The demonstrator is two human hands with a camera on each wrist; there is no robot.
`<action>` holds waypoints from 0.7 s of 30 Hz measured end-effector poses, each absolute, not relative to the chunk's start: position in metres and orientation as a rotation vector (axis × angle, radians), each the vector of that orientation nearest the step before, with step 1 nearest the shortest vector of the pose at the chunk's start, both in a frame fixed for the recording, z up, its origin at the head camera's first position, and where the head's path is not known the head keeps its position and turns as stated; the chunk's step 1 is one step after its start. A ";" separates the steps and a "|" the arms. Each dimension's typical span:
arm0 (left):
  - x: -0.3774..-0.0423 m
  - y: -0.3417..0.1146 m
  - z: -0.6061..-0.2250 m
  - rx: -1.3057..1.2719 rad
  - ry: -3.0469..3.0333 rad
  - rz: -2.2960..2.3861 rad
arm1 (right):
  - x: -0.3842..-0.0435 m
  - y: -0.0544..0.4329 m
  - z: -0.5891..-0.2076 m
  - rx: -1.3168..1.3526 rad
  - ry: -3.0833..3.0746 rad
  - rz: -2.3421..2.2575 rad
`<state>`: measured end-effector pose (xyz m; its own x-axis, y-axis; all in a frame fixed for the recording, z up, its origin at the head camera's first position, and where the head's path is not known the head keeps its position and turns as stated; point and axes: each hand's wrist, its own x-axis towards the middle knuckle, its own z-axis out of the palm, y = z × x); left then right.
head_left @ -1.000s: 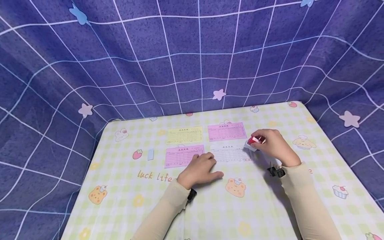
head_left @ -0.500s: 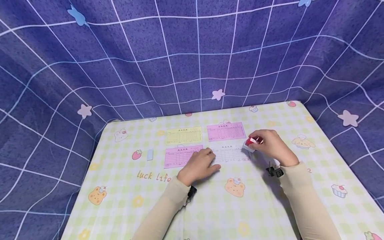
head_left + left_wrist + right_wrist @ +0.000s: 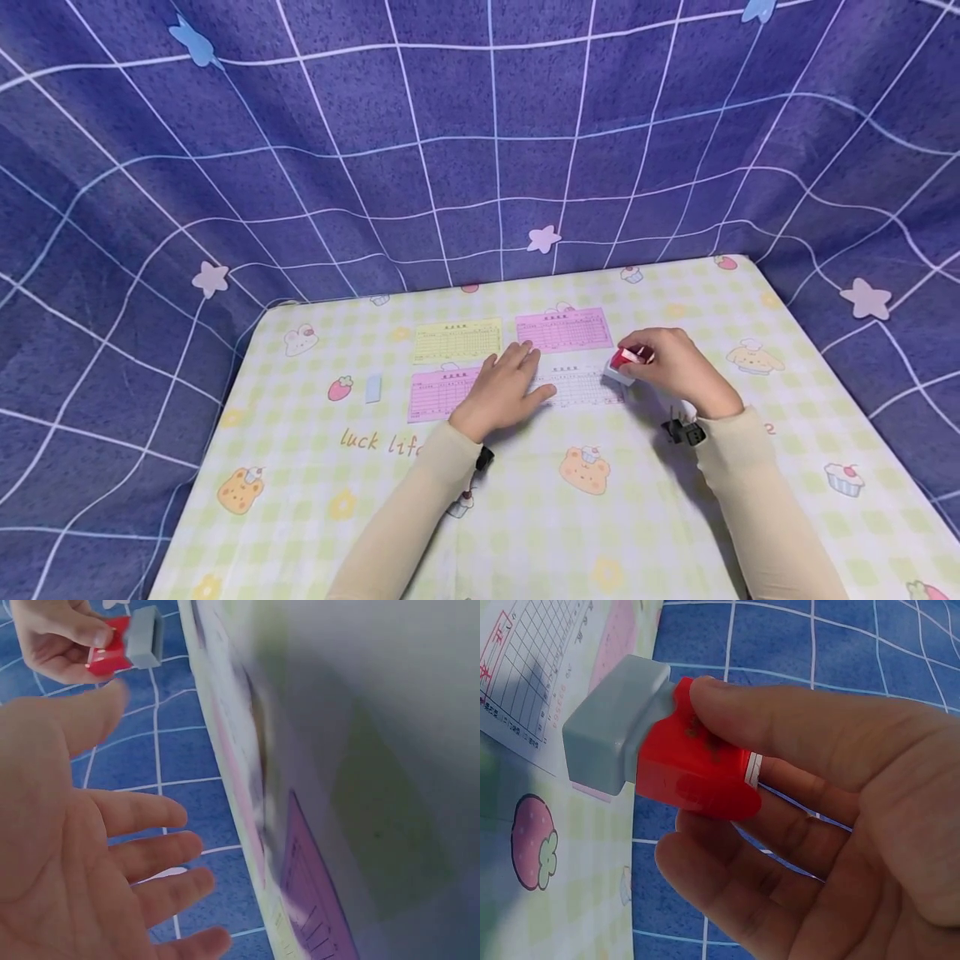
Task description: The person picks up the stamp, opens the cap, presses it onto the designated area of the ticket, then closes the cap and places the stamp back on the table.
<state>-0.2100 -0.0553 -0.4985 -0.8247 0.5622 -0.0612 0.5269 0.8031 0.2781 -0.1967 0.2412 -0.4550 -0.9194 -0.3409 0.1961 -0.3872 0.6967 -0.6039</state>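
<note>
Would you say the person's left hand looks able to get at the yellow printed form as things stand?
Probably yes: the left hand is open and holds nothing, and the yellow printed form lies flat close by, with no object seen on top of it.

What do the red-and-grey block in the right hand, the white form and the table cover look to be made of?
Red-and-grey block: probably hard plastic; the red part has a sheen, the grey end looks smooth and duller, with rounded edges.
White form: apparently paper, matte, thin, with a printed grid.
Table cover: printed and mostly matte; fabric or soft vinyl, I can't tell which.
</note>
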 end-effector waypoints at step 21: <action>-0.240 -0.041 -0.506 0.765 2.740 0.366 | -0.199 0.242 -0.458 0.598 -2.837 1.041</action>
<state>-0.2403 -0.0411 -0.5060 -0.8233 0.5347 -0.1904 0.4659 0.8282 0.3114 -0.1989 0.2420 -0.4584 -0.9230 -0.3364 0.1869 -0.3774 0.6966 -0.6102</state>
